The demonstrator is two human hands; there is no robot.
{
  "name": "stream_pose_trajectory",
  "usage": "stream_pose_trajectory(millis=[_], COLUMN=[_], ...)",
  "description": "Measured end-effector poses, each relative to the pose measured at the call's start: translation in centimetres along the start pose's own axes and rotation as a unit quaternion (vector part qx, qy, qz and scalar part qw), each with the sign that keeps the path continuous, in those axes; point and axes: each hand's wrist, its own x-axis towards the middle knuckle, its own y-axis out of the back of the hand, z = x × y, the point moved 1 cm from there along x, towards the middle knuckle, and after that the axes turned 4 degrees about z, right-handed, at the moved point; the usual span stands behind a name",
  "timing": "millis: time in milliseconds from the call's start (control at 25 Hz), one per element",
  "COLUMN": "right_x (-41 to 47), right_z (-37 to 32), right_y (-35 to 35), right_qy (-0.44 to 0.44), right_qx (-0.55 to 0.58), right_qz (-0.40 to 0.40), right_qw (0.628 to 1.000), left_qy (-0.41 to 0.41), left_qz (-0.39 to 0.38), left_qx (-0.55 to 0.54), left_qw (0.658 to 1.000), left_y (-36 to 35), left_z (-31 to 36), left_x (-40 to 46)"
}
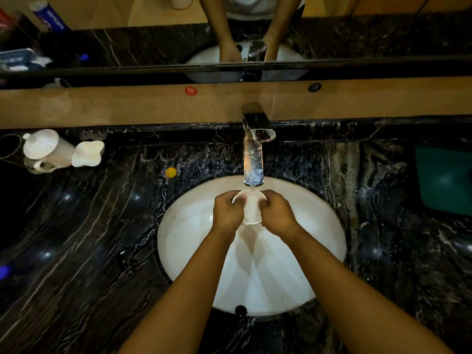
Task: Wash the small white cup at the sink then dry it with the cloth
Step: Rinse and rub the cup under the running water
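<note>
The small white cup [251, 209] is held over the white oval sink [184, 233], right under the chrome tap [253, 149]. Water runs from the spout onto the cup. My left hand [227, 212] grips its left side and my right hand [277, 212] grips its right side, fingers curled over the rim. The cup's base points toward me. A green cloth [445, 180] lies on the counter at the far right, partly cut off by the frame edge.
The black marble counter [89, 238] surrounds the sink and is wet near the tap. A white kettle [44, 150] and a white cup-like piece [88, 153] stand at back left. A small yellow object [171, 172] lies left of the tap. A mirror runs behind.
</note>
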Motion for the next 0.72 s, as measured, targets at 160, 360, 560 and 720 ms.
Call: stream_pose_trajectory(millis=[160, 360, 560, 720], right_x=[-0.4, -0.2, 0.2, 0.3], right_z=[-0.1, -0.6, -0.8, -0.1], right_y=[0.1, 1.0, 1.8, 1.6], right_qy=[0.009, 0.047, 0.05, 0.03], right_qx=[0.067, -0.092, -0.111, -0.006], right_qz=[0.038, 0.047, 0.027, -0.03], right_qw=[0.997, 0.994, 0.992, 0.999], left_qy=[-0.021, -0.098, -0.07, -0.063], left_qz=[-0.035, 0.031, 0.008, -0.031], left_qx=[-0.03, 0.045, 0.064, 0.054], left_qw=[0.999, 0.994, 0.995, 0.996], left_y=[-0.1, -0.1, 0.0, 0.5], left_z=[0.6, 0.1, -0.2, 0.5], left_x=[-0.5, -0.5, -0.3, -0.4])
